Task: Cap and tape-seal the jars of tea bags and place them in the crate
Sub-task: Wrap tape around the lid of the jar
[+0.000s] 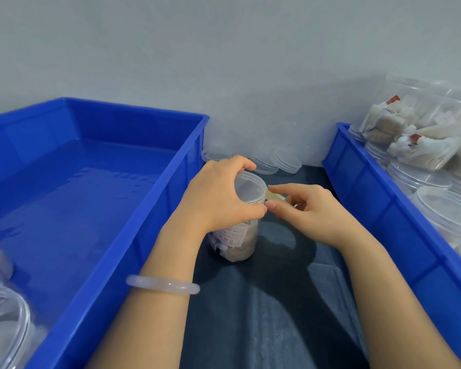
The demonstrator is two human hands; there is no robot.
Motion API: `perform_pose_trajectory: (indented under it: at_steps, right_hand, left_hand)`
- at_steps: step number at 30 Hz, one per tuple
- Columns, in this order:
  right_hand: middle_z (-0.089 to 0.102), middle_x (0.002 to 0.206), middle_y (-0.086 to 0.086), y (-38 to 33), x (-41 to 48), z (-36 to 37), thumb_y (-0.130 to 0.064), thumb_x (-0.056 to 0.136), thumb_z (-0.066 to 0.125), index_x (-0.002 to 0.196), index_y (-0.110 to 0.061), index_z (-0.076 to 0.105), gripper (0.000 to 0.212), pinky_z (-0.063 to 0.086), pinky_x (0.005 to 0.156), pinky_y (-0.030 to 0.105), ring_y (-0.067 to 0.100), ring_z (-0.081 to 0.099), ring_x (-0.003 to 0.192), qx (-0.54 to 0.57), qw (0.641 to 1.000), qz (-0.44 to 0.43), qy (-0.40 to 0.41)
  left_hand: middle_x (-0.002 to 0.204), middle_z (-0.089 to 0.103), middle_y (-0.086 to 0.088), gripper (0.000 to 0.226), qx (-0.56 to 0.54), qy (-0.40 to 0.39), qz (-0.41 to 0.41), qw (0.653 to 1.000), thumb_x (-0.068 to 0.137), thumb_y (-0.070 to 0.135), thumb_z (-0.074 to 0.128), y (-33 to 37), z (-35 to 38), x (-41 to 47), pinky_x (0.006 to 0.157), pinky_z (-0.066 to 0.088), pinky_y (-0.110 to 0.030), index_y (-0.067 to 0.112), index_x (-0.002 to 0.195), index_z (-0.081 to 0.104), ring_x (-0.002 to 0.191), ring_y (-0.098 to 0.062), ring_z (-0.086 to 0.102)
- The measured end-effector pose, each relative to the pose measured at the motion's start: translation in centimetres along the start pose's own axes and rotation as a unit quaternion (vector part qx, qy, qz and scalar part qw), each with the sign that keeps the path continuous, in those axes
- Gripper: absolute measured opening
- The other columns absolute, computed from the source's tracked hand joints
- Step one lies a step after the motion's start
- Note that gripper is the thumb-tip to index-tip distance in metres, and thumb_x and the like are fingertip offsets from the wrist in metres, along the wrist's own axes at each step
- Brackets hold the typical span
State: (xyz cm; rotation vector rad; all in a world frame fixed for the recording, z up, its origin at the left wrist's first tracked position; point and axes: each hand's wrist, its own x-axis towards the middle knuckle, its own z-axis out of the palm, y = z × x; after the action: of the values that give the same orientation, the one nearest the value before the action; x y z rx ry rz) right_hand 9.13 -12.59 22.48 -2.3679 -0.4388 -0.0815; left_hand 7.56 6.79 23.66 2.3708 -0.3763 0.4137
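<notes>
A clear plastic jar of tea bags (237,243) stands upright on the dark cloth between two blue crates. A clear lid (249,186) sits on its top. My left hand (218,193) grips the lid and the jar's neck from the left, fingers curled round it. My right hand (304,206) is just right of the lid and pinches a strip of tan tape (274,196) that runs to the lid's rim. What lies under the right hand is hidden. The big blue crate (155,209) on the left is mostly bare inside, with capped jars (3,315) at its near left corner.
Another blue crate (378,198) on the right holds several open jars with tea bags (421,134) piled on them. Loose clear lids (285,161) lie by the wall behind the jar. A pale bangle (163,284) is on my left wrist. A grey wall closes the back.
</notes>
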Motion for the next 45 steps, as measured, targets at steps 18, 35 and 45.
perform_pose_trajectory:
  at_steps: [18, 35, 45]
  right_hand:
    - [0.064, 0.072, -0.012, 0.1, 0.2, 0.3, -0.064, 0.073, 0.055, 0.116, -0.037, 0.065, 0.052, 0.038, 0.060, 0.016, -0.001, 0.056, 0.067, -0.010, 1.000, 0.029, 0.003]
    - [0.069, 0.075, -0.002, 0.1, -0.4, -0.9, -0.050, 0.073, 0.067, 0.112, -0.030, 0.067, 0.044, 0.049, 0.060, 0.029, 0.010, 0.057, 0.054, 0.070, 0.997, 0.017, -0.040]
    - [0.066, 0.084, -0.007, 0.0, 0.0, 0.3, -0.058, 0.069, 0.065, 0.116, -0.031, 0.066, 0.054, 0.039, 0.066, 0.018, 0.003, 0.058, 0.073, 0.027, 0.999, 0.024, 0.020]
  left_hand:
    - [0.098, 0.044, 0.024, 0.067, -0.013, -0.005, -0.011, 1.000, 0.058, 0.056, 0.080, 0.2, -0.1, -0.2, 0.070, 0.030, -0.008, 0.034, 0.115, 0.052, 0.099, -0.001, 0.043]
    - [0.116, 0.055, 0.016, 0.060, -0.053, -0.027, 0.006, 0.998, 0.061, 0.042, 0.085, -0.4, -0.6, -0.4, 0.080, 0.040, -0.018, 0.041, 0.109, 0.049, 0.105, -0.002, 0.049]
    - [0.115, 0.057, 0.015, 0.057, -0.027, -0.057, -0.007, 0.998, 0.065, 0.043, 0.082, 0.1, -1.1, -0.4, 0.080, 0.049, -0.028, 0.035, 0.114, 0.055, 0.104, -0.007, 0.052]
